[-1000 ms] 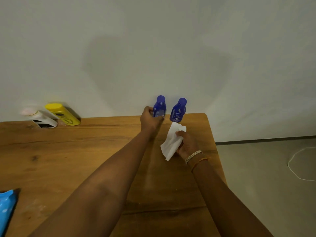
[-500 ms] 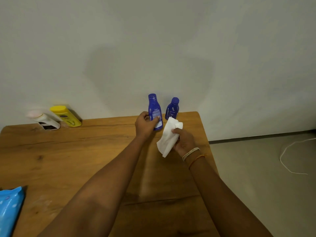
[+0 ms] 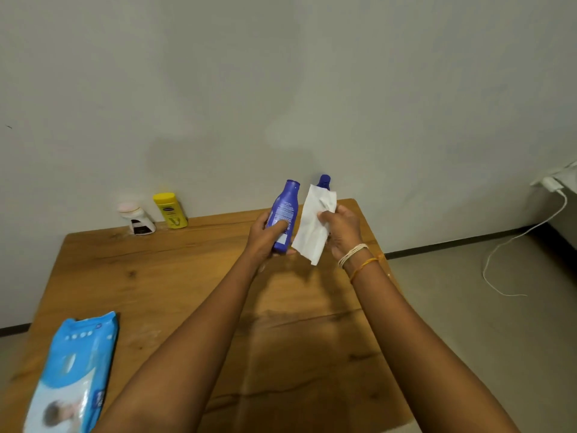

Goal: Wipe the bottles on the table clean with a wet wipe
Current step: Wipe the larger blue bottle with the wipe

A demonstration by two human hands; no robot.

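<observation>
My left hand (image 3: 268, 237) grips a blue bottle (image 3: 285, 207) by its lower half and holds it upright above the wooden table (image 3: 175, 276). Just right of it my right hand (image 3: 342, 229) pinches a white wet wipe (image 3: 313, 228), which hangs down close beside the bottle; whether they touch I cannot tell. A second blue bottle (image 3: 324, 181) stands at the table's far edge, mostly hidden behind the wipe. A yellow bottle (image 3: 170, 210) and a white bottle with a pink cap (image 3: 136, 218) stand by the wall at the far left.
A blue pack of wet wipes (image 3: 73, 373) lies at the table's near left corner. The grey wall runs right behind the table. On the floor to the right a white cable (image 3: 512, 242) trails from a charger.
My left hand has lifted the blue bottle off the table and brought it towards me. My right hand has raised the wipe beside it.
</observation>
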